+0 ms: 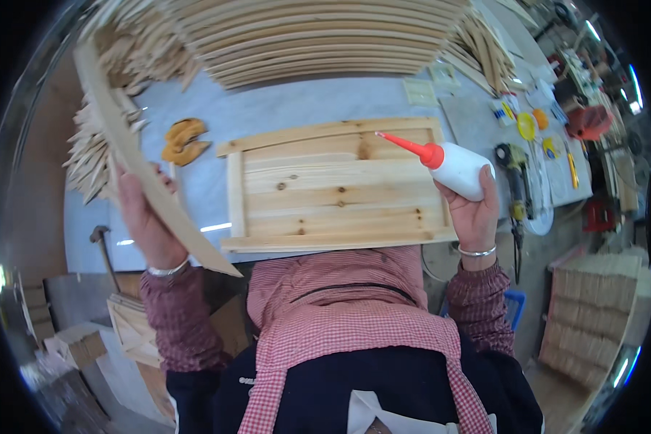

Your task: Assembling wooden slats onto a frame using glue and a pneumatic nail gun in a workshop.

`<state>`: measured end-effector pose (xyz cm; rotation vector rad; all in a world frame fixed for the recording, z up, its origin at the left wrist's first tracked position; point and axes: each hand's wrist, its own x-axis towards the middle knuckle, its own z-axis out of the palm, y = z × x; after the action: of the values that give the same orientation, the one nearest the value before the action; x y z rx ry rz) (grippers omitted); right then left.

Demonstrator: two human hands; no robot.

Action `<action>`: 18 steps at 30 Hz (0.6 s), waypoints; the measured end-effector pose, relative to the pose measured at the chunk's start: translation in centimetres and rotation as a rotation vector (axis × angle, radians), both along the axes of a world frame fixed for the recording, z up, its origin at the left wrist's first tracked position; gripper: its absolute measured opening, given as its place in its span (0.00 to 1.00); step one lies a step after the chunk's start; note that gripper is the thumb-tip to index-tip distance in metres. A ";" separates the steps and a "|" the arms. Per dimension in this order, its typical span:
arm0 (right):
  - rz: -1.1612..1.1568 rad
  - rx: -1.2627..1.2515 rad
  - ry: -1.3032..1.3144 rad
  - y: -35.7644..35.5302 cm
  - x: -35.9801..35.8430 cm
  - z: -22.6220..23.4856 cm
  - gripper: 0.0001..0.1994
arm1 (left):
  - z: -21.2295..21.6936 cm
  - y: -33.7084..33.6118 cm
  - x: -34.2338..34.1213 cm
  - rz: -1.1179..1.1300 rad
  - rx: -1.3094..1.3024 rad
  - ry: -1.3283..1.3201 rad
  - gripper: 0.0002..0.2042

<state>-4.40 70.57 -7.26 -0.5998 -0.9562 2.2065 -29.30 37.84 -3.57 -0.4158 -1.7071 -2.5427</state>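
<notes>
My left hand (145,213) is closed around a long pale wooden board (134,155), held up and slanting at the left of the table. In my right hand (477,210) is a white glue bottle (461,171) with a red nozzle (411,147), whose tip points to the upper left. Below the nozzle, flat on the table in front of me, lies a knotty wooden panel (325,192). Wooden strips run along its edges; the upper one (318,133) sits slightly askew. The bottle covers part of the panel's right end.
Stacked boards (325,43) fill the far side of the table. Bundles of thin wood pieces (94,148) and an orange-yellow glove-like item (185,141) lie to the left. A hammer (103,246) rests near the left edge. A power tool (515,177) and a yellow tape roll (526,126) are at right.
</notes>
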 end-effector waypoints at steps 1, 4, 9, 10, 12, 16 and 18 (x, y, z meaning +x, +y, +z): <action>0.035 -0.006 0.021 -0.7 -0.8 0.2 0.26 | -0.2 0.1 -0.3 -0.019 0.047 -0.122 0.14; 0.039 0.086 0.004 -2.4 -2.8 1.4 0.27 | -1.1 0.2 -0.7 -0.161 0.246 -0.430 0.14; 0.096 0.079 0.206 -3.0 -2.6 4.5 0.29 | -2.9 1.4 -1.0 -0.227 0.456 -0.458 0.15; 0.177 0.104 0.223 -3.1 -2.3 4.8 0.29 | -2.9 1.5 -1.0 -0.246 0.472 -0.517 0.14; 0.281 0.124 0.244 -3.8 -2.4 4.5 0.30 | -2.8 2.3 -0.9 -0.269 0.458 -0.477 0.15; 0.444 -0.168 0.167 -6.1 -4.0 2.4 0.31 | -2.7 3.6 -0.8 -0.271 0.509 -0.528 0.15; 0.386 -0.051 0.091 -7.4 -4.4 2.4 0.32 | -2.9 3.8 -0.8 -0.260 0.554 -0.568 0.15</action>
<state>-8.76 63.14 -4.90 -0.3536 -1.0391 2.5787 -30.10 41.62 -6.47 0.1485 -0.9871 -3.3941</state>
